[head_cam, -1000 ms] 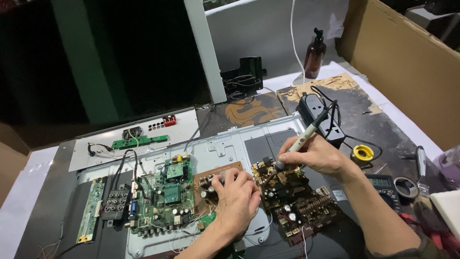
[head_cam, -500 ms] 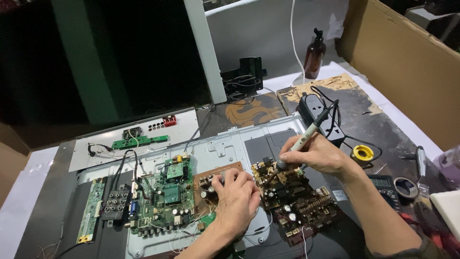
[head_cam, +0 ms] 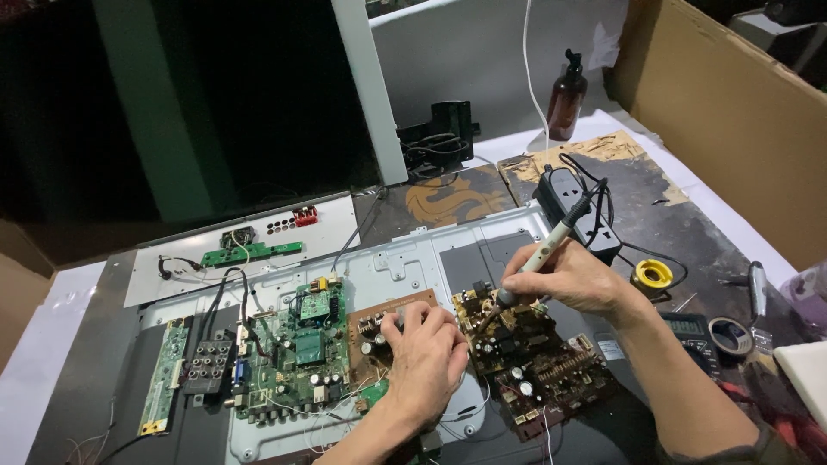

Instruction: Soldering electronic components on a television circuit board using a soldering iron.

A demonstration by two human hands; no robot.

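Pressing flat on the small brown board (head_cam: 379, 331), the left hand (head_cam: 426, 362) steadies it; beside it, the right hand (head_cam: 573, 280) grips a soldering iron (head_cam: 543, 254), tip on the dark board (head_cam: 525, 362). Work mid-course; solder spool (head_cam: 652, 275) lies beyond.

Soldering iron (head_cam: 551, 245) tip behind right hand (head_cam: 573, 280); small brown board (head_cam: 379, 323) half under left hand (head_cam: 426, 362).

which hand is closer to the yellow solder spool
Right. The right hand, holding the soldering iron, sits just left of the yellow solder spool. The left hand rests on the brown board, much farther left.
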